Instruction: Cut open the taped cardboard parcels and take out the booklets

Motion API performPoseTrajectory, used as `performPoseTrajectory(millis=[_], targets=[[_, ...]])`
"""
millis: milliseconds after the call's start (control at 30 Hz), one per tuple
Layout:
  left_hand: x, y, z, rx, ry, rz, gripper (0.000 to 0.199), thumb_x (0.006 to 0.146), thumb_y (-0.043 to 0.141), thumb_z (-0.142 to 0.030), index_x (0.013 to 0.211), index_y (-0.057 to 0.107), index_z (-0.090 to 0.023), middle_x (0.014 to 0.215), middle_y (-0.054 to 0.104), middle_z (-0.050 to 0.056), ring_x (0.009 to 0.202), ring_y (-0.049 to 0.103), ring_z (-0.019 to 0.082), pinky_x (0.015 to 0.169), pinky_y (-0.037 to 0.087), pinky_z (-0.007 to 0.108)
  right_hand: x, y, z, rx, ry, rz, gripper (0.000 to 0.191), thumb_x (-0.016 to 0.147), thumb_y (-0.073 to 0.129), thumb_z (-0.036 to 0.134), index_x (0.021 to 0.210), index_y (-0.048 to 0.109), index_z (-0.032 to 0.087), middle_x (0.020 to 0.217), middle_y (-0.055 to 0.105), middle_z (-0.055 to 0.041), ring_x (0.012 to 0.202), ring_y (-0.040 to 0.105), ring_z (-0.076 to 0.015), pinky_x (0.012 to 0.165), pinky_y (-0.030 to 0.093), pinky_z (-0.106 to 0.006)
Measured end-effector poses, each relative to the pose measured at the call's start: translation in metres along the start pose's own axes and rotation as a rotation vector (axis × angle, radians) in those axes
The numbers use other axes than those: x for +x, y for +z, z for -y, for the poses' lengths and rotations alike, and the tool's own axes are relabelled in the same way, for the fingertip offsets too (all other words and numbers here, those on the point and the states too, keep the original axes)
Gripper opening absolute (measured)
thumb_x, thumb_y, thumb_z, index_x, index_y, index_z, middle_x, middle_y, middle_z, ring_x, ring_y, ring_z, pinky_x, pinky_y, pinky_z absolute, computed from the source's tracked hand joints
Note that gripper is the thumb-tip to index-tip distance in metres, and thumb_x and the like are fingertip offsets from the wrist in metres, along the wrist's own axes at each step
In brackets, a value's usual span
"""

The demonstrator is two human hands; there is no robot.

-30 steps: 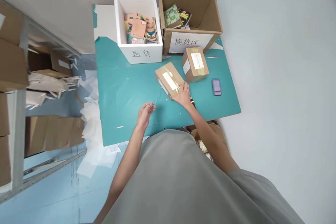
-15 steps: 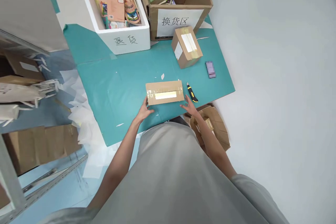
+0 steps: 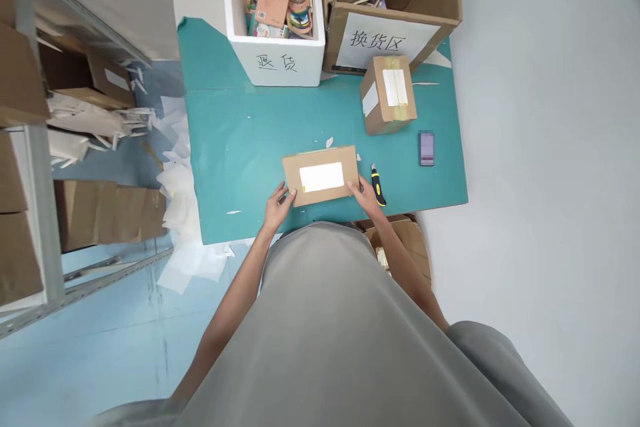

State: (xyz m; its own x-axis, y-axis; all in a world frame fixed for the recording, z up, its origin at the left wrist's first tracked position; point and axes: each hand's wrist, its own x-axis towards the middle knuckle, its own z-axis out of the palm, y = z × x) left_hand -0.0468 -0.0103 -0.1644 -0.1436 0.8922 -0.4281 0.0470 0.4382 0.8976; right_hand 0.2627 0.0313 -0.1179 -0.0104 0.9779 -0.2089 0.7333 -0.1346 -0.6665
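A flat brown cardboard box [image 3: 320, 197] with a white label on its upper face is near the front edge of the green table. My right hand [image 3: 367, 199] grips its right end, thumb on top and fingers partly hidden at the edge. At the lower left corner, my left hand [image 3: 278, 207] holds the box with its thumb against the corner and the other fingers bent beside it. Just right of my right hand lies a black and yellow utility knife [image 3: 378, 187], its blade end pointing away from me.
A taped carton [image 3: 389, 97] stands behind the knife, with a purplish pixelated rectangle [image 3: 427, 148] to its right. At the back are a white foam bin [image 3: 287, 70] and a large cardboard box [image 3: 395, 33], both holding books. Shelving [image 3: 43, 167] stands left; an open carton [image 3: 413, 240] sits below the table.
Both hands have closed on the box. It has been tilted so its broad labelled face shows instead of the taped seam. The view has shifted, moving the surroundings mostly rightward.
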Motion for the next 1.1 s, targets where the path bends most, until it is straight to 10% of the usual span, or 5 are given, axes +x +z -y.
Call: performPoseTrajectory(millis=[167,633,1100], targets=[[-0.002,0.01,-0.004,-0.059,-0.121,-0.063,0.057,0.086,0.075,-0.062,0.12,0.079,-0.016,0.124,0.079,0.012,0.127,0.07,0.032,0.111,0.054,0.044,0.008,0.007,-0.009,0.266,0.082,0.128,0.059,0.099,0.059,0.061,0.141,0.071,0.022,0.124,0.081,-0.0106,0.122,0.072,-0.0338,0.108,0.058,-0.051],[-0.006,0.005,0.031,-0.04,-0.214,-0.105,0.05,0.078,0.072,-0.028,0.127,0.074,-0.018,0.145,0.07,0.014,0.135,0.066,0.031,0.122,0.046,0.052,-0.007,0.029,-0.076,0.562,0.287,0.178,0.06,0.092,0.063,0.053,0.137,0.073,0.014,0.142,0.072,-0.0148,0.132,0.07,-0.0291,0.115,0.054,-0.049],[-0.024,0.016,-0.012,0.095,-0.005,-0.242,0.048,0.082,0.083,-0.05,0.115,0.083,-0.015,0.116,0.082,0.01,0.113,0.076,0.034,0.107,0.058,0.045,-0.006,-0.01,-0.032,0.442,0.123,-0.029,0.061,0.089,0.069,0.071,0.118,0.084,0.019,0.113,0.078,-0.0092,0.105,0.073,-0.0275,0.099,0.062,-0.041]])
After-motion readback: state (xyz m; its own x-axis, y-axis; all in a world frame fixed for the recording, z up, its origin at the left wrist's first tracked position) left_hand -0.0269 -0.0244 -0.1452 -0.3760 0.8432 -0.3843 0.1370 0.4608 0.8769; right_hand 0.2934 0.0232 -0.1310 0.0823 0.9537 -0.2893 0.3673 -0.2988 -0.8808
